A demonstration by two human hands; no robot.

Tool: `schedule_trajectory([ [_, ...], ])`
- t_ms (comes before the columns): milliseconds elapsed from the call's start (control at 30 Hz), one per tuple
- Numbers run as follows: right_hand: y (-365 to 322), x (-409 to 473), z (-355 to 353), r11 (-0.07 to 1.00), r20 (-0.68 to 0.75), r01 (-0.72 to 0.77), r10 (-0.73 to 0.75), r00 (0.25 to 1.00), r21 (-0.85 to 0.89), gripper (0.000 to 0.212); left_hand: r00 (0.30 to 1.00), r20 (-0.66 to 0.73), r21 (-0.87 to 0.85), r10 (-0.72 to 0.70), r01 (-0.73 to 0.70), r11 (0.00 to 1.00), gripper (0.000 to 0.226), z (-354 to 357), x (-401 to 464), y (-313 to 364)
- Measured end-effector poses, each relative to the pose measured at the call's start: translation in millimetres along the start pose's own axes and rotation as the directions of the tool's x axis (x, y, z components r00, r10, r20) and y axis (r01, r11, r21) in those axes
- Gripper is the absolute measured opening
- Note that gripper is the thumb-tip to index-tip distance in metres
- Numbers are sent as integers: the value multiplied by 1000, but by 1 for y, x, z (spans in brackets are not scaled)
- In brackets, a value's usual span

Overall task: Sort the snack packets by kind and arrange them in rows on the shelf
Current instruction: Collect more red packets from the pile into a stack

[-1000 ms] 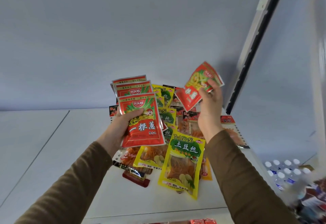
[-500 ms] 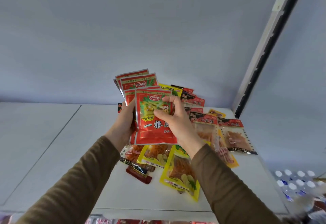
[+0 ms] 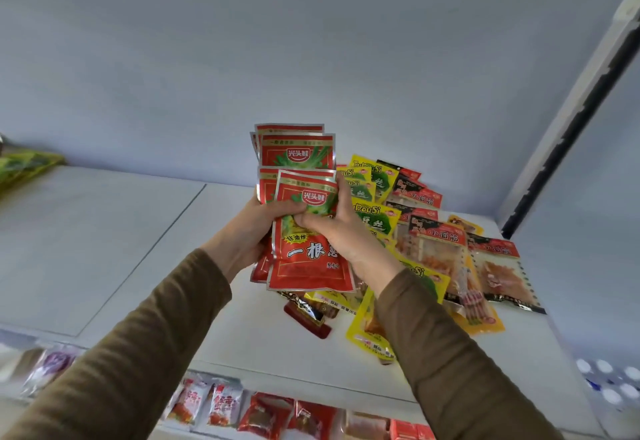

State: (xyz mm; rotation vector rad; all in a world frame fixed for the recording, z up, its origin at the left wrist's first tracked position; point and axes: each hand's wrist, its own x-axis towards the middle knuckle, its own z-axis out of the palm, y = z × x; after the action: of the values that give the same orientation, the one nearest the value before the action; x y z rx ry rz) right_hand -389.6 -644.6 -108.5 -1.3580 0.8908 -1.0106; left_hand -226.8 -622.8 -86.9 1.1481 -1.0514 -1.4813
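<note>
Overhead, both hands, left hand [image 3: 254, 228] and right hand [image 3: 341, 228], grip red packets [image 3: 306, 259] above the white shelf [image 3: 145, 249].

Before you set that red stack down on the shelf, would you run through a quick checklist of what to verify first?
1. Grip on the red packets: both hands, left and right, hold the stack. Ok.
2. Stack is one kind: every visible face is the same red design; those behind are partly hidden. Cannot tell.
3. Stack squared up: edges are fanned and uneven. Not ok.
4. Free space for a row: the shelf is bare left of the hands. Ok.
5. Other kinds sorted: yellow packets and clear-window packets lie overlapping in a pile on the right. Not ok.
</note>
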Motion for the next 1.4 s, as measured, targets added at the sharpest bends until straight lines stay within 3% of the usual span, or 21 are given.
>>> schedule_trajectory([
  [167,0,18,45,999,-6,-24,24,1000,-25,61,997,-73,-44,-11,8,999,43,-54,-18,7],
  [300,9,32,102,994,9,-100,100,995,-47,102,996,-82,-41,-37,34,999,52,-116,-42,13],
  [400,19,38,162,984,56,-162,158,986,71,70,995,-87,-17,-48,47,999,43,-171,-61,18],
  [467,24,44,205,974,55,-186,180,982,127,62,993,-104,2,-60,61,998,33,-209,-72,22],
  [733,45,74,320,941,51,-239,234,971,237,54,986,-146,-45,-76,70,997,29,-327,-85,28],
  [867,55,104,351,954,-50,-202,218,975,219,65,981,-189,-13,-42,41,999,33,-369,-70,29],
  [967,62,126,372,968,-90,-182,199,976,175,58,969,-248,30,-12,20,999,38,-396,-54,31],
  [1133,72,158,409,966,-26,-226,231,973,127,52,940,-340,38,-21,36,999,41,-443,-38,37],
  [1400,85,199,489,941,-61,-262,281,958,214,39,922,-384,119,-51,104,987,50,-514,-28,57],
])
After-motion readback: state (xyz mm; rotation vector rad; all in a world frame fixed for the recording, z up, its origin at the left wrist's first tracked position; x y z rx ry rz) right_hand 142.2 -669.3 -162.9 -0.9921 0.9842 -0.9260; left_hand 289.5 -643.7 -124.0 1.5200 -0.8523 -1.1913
